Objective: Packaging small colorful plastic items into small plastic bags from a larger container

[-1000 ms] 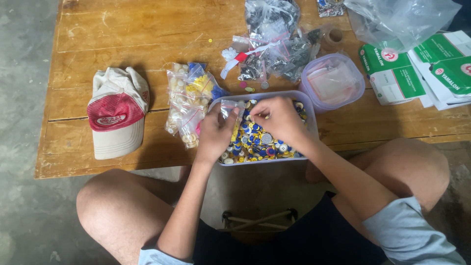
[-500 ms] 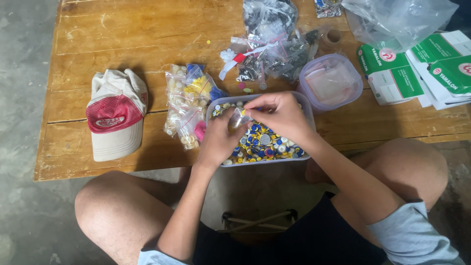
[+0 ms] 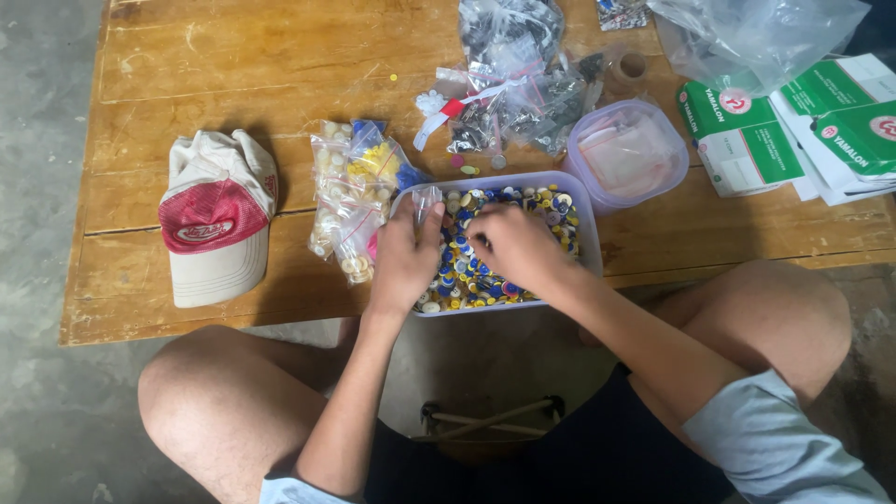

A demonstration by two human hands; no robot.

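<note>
Over the clear plastic tub (image 3: 586,219) of blue, yellow and white buttons (image 3: 467,275), at the wooden table's (image 3: 233,75) near edge: left hand (image 3: 403,257) pinches a small clear bag (image 3: 426,201) upright above the tub's left end. Right hand (image 3: 511,245) rests curled on the buttons, fingertips down among them; grasp not discernible. Filled button bags (image 3: 353,191) lie just left of the tub; red-and-white cap (image 3: 215,219) farther left.

Bare counter (image 3: 233,65) lies open across the far left. Nearer, a cap (image 3: 217,219) blocks the left edge, small bags of buttons (image 3: 355,191) crowd just left of the tub (image 3: 583,219), and a lidded container (image 3: 627,154), dark bags (image 3: 513,89) and green boxes (image 3: 747,131) hem the right.
</note>
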